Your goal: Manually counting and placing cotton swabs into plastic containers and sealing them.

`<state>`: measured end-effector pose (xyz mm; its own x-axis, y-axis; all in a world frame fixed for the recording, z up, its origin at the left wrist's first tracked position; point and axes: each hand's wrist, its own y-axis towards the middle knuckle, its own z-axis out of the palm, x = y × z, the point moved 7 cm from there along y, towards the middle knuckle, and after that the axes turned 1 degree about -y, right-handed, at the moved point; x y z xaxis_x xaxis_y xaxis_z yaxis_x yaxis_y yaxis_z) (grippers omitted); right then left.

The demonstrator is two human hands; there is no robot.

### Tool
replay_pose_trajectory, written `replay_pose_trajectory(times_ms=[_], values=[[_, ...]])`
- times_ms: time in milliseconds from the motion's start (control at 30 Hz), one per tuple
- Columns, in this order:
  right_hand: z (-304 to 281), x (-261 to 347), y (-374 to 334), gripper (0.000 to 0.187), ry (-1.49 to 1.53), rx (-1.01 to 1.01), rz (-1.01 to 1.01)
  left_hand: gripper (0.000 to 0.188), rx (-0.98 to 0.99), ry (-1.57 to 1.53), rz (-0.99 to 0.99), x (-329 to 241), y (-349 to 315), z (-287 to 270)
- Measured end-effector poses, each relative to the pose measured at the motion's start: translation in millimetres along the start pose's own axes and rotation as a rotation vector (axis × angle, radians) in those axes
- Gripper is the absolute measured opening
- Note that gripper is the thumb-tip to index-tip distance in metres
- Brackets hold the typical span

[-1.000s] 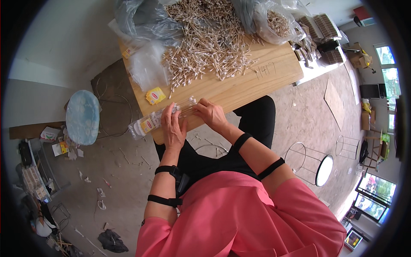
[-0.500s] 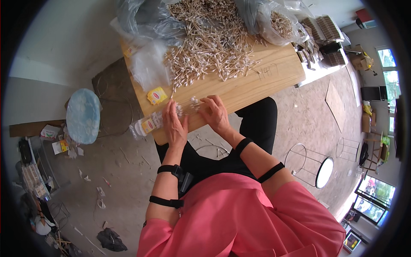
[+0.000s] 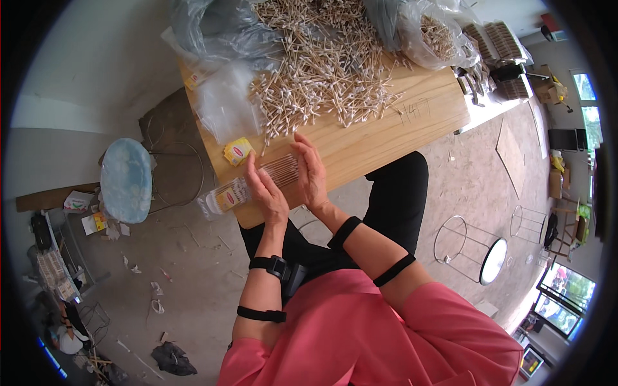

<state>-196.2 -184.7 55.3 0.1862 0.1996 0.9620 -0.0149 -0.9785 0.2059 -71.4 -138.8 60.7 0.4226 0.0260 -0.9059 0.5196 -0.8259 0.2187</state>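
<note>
A row of cotton swabs with pale sticks lies flat between my hands, near the table's front edge. My left hand rests across its left end, fingers straight and together, over the mouth of a clear plastic bag. Printed on that bag is a yellow and red label, and white swab tips show inside. On the right, my right hand stands on edge with fingers stretched out, its palm against the swabs' right ends. Small yellow cards lie stacked just beyond my left fingertips.
A large heap of loose cotton swabs covers the wooden table's far part. Flat clear bags lie at its left. Another bag of swabs stands at the far right. A blue-covered stool is left of the table.
My right hand has gone from curled fingers at the swabs to a flat, upright palm at their ends. My left fingers have straightened. The view has shifted slightly.
</note>
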Motion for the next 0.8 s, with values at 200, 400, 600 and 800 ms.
replay_pose_trajectory(times_ms=[200, 400, 600, 800], values=[[16.0, -0.4, -0.4, 0.026, 0.057, 0.036, 0.093, 0.041, 0.055, -0.004, 0.011, -0.5, 1.1, 11.3], [7.3, -9.1, 2.7, 0.036, 0.195, 0.065, 0.042, 0.044, -0.006, -0.143, -0.024, 4.1, 0.6, -5.4], [5.0, 20.9, -15.8, 0.076, -0.516, 0.624, -0.366, 0.050, 0.233, 0.097, 0.129, -8.3, -43.2, -43.9], [21.5, 6.2, -22.0, 0.069, -0.867, 0.718, -0.482, 0.079, 0.508, 0.371, 0.223, -16.4, -74.3, -25.3]])
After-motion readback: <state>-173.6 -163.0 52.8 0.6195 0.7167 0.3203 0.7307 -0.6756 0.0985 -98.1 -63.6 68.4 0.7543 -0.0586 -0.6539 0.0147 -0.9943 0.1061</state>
